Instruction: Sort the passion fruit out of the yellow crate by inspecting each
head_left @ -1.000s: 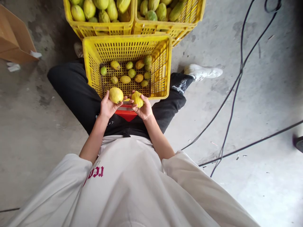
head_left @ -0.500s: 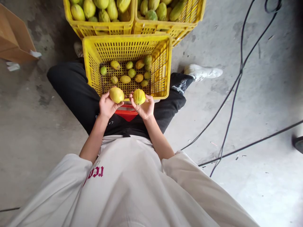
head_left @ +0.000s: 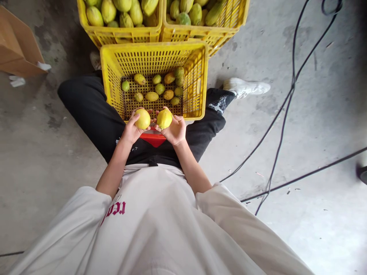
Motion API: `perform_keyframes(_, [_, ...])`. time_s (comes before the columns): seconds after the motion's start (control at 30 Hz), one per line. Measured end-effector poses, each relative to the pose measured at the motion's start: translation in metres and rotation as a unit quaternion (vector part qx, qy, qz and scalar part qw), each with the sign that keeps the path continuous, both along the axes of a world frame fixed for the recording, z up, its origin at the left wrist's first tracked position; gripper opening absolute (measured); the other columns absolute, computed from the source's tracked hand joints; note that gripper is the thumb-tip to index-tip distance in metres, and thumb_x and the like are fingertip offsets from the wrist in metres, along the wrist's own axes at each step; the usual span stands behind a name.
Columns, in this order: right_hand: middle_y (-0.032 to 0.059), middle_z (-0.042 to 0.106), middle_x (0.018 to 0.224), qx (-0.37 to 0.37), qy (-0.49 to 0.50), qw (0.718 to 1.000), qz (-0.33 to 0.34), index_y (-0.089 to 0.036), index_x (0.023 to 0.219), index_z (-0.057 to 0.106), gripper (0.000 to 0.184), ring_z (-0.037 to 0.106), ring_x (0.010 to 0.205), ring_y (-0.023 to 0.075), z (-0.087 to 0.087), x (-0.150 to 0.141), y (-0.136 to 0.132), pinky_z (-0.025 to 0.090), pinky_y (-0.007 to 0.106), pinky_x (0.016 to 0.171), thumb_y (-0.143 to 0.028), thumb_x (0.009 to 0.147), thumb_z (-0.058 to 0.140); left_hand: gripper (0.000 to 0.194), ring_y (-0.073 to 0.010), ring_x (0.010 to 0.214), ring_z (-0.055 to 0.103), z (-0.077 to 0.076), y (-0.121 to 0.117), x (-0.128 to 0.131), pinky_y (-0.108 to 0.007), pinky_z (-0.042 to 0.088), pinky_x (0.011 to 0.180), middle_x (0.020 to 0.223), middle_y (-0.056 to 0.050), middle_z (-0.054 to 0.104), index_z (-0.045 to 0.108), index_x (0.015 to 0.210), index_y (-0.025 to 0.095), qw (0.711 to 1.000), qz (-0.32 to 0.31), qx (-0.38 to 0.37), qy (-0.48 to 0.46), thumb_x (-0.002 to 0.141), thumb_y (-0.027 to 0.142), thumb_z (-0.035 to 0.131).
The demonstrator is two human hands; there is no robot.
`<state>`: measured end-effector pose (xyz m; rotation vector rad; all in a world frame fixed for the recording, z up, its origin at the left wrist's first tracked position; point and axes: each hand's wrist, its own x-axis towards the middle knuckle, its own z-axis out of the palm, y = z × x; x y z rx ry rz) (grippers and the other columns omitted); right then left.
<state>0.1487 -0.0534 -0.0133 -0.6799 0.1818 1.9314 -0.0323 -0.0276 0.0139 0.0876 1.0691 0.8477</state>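
Observation:
My left hand point(head_left: 130, 130) grips a round yellow fruit point(head_left: 142, 118), fingers curled round it. My right hand point(head_left: 175, 130) holds a second yellow fruit point(head_left: 164, 118) close beside the first. Both fruits hover over the near rim of a yellow plastic crate point(head_left: 197, 76) between my knees. On the crate's floor lie several small green and yellow fruits point(head_left: 151, 96). A red stool point(head_left: 155, 138) shows under my hands.
Two more yellow crates point(head_left: 120, 34) point(head_left: 218, 32) heaped with larger green-yellow fruits stand behind. A cardboard box point(head_left: 15, 46) is at the far left. Black cables point(head_left: 282, 110) run across the concrete floor on the right. A white shoe point(head_left: 246, 87) sticks out to the right of the crate.
Both hands have turned their fruits and brought them closer together, almost touching. The right hand's fruit has rotated in the fingers. Crates have not moved.

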Motion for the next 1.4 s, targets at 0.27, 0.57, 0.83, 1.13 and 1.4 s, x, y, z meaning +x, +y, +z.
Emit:
perform_keyframes(0.27, [0.0024, 0.076, 0.108, -0.037, -0.008, 0.999, -0.019, -0.029, 0.127, 0.061, 0.036, 0.073, 0.098, 0.0209, -0.003, 0.003, 0.001, 0.069, 0.041, 0.086, -0.040, 0.093, 0.059, 0.045, -0.0323, 0.113, 0.081, -0.001, 0.002, -0.002, -0.030, 0.068, 0.068, 0.112, -0.012, 0.081, 0.065, 0.140, 0.020, 1.000, 0.015, -0.025, -0.007, 0.106, 0.044, 0.048])
perform_keyframes(0.57, [-0.0033, 0.074, 0.107, -0.044, -0.052, 0.996, -0.058, -0.037, 0.124, 0.065, 0.032, 0.070, 0.085, 0.0137, 0.000, -0.003, -0.002, 0.059, 0.019, 0.060, -0.034, 0.092, 0.071, 0.033, -0.0259, 0.102, 0.083, 0.002, 0.000, -0.001, -0.022, 0.060, 0.059, 0.113, -0.007, 0.079, 0.067, 0.127, 0.027, 1.000, 0.005, 0.016, 0.012, 0.099, 0.044, 0.066])
perform_keyframes(0.83, [0.0059, 0.077, 0.119, -0.060, -0.059, 0.996, -0.018, -0.028, 0.122, 0.066, 0.034, 0.073, 0.114, 0.0271, 0.004, 0.000, 0.001, 0.069, 0.049, 0.086, -0.039, 0.093, 0.051, 0.042, -0.0303, 0.115, 0.080, 0.000, 0.001, 0.001, -0.044, 0.069, 0.089, 0.118, -0.009, 0.080, 0.066, 0.138, 0.027, 0.999, 0.042, -0.009, -0.012, 0.103, 0.039, 0.046])
perform_keyframes(1.13, [0.0036, 0.077, 0.110, -0.038, 0.008, 0.999, -0.021, -0.027, 0.125, 0.063, 0.033, 0.075, 0.100, 0.0201, -0.004, 0.002, -0.002, 0.070, 0.031, 0.072, -0.033, 0.092, 0.061, 0.035, -0.0254, 0.099, 0.083, 0.002, 0.001, 0.000, -0.022, 0.060, 0.057, 0.108, -0.005, 0.078, 0.063, 0.134, 0.030, 1.000, 0.020, 0.016, 0.006, 0.099, 0.036, 0.064])
perform_keyframes(1.4, [-0.0044, 0.075, 0.109, -0.018, -0.032, 0.999, -0.021, -0.038, 0.133, 0.060, 0.059, 0.072, 0.084, 0.0119, 0.001, -0.001, -0.004, 0.062, 0.017, 0.066, -0.020, 0.080, 0.078, 0.048, -0.0267, 0.100, 0.083, 0.000, -0.005, 0.000, -0.022, 0.057, 0.055, 0.121, -0.009, 0.079, 0.061, 0.133, 0.032, 0.999, -0.010, 0.024, -0.023, 0.092, 0.047, 0.082])
